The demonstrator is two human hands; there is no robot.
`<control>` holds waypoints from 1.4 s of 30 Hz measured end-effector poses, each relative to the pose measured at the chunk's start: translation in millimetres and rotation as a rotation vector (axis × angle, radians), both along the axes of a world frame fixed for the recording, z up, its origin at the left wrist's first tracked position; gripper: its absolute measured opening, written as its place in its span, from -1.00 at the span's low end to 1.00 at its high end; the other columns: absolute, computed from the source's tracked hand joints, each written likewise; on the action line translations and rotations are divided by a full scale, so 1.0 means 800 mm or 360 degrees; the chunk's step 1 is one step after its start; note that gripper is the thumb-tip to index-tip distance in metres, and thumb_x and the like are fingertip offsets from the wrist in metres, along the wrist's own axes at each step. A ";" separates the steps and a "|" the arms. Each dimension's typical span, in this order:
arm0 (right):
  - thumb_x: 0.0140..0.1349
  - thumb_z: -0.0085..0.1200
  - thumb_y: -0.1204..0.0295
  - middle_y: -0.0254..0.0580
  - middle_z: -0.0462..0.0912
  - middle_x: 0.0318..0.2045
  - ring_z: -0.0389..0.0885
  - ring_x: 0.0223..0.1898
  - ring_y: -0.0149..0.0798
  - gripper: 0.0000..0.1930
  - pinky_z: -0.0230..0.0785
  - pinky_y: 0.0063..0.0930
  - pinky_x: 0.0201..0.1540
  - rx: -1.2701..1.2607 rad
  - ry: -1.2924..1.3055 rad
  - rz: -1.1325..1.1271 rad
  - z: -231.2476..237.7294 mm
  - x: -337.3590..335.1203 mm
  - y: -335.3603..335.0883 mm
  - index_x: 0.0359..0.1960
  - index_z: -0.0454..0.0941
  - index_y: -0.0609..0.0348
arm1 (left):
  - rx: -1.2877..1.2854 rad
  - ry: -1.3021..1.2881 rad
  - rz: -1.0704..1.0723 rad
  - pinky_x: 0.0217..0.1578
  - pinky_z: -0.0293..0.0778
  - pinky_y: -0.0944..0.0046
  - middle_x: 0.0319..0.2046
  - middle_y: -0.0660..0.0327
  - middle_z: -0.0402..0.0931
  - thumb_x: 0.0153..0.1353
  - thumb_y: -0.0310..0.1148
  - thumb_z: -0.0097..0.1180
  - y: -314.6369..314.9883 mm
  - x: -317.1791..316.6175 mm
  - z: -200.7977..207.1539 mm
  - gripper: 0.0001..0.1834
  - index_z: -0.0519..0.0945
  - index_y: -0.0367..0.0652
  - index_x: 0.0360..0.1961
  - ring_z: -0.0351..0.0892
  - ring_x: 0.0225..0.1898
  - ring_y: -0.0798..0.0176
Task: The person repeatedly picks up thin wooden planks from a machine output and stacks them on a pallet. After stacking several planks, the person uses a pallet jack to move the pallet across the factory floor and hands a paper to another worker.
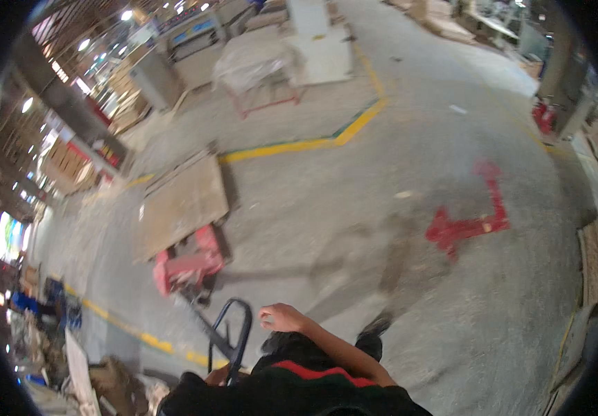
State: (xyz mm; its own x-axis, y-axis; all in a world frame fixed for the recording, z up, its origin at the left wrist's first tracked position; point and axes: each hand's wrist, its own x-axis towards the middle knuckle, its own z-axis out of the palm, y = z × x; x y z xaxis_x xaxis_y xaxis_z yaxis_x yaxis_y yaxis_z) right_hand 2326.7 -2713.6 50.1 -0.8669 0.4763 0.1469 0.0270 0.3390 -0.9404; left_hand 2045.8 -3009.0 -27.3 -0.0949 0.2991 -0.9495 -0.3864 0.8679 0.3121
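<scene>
A red pallet jack (pixel 198 262) stands on the floor to my left, its black loop handle (pixel 245 326) reaching back toward my body. My left hand (pixel 219 375) is at the lower end of that loop, closed on it and partly hidden by the bar and my dark clothing. A flat brown board (pixel 182 204) lies over the jack's forks. In front of my body, right of the handle and apart from it, hangs my right hand (pixel 282 317). Its fingers are loosely bent, with nothing seen in them.
Yellow line (pixel 278 149) marks the floor ahead; a red arrow (pixel 469 227) is painted to the right. A plastic-covered stack (pixel 257 61) sits on a red frame beyond. Pillars (pixel 70 104) rise at left and right. Scrap boards (pixel 80 371) lie lower left, stacked sheets (pixel 595 260) far right.
</scene>
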 end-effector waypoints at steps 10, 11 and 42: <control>-0.03 0.07 0.26 0.02 0.60 -0.40 0.57 -0.29 0.04 -0.75 0.41 -0.14 -0.21 0.0200 -0.1549 -0.1965 -0.123 0.866 0.243 -0.45 0.60 0.19 | 0.0142 -0.0019 0.0278 -0.49 0.51 0.10 -0.21 0.09 0.57 0.22 0.17 -0.46 0.291 0.322 -0.001 -0.28 0.49 -0.22 -0.01 0.53 -0.44 0.15; -0.05 0.08 0.27 0.05 0.60 -0.44 0.57 -0.29 0.07 -0.75 0.41 -0.13 -0.21 0.0143 -0.1333 -0.2172 -0.121 0.916 0.257 -0.48 0.60 0.22 | 0.0142 -0.0029 0.0315 -0.48 0.51 0.10 -0.21 0.08 0.57 0.22 0.17 -0.46 0.306 0.345 -0.017 -0.28 0.49 -0.23 -0.02 0.54 -0.43 0.14; 0.11 0.03 0.23 -0.04 0.62 -0.43 0.59 -0.55 -0.21 -0.67 0.42 -0.33 -0.56 -0.2042 -0.0620 -0.2159 -0.367 1.647 0.971 -0.23 0.55 0.23 | 0.0467 0.0455 0.0639 -0.62 0.41 0.17 -0.32 0.03 0.57 0.17 0.05 -0.31 1.328 1.141 0.021 -0.39 0.52 -0.29 -0.14 0.50 -0.53 0.09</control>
State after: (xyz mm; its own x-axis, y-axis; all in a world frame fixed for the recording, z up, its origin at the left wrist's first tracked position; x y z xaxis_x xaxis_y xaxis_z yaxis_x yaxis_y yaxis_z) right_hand 3644.5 -1936.6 -243.2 0.2366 0.4143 -0.8789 -0.1204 -0.8851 -0.4496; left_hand 2958.3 -1946.5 -10.6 -0.4962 0.4340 -0.7519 -0.5326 0.5319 0.6584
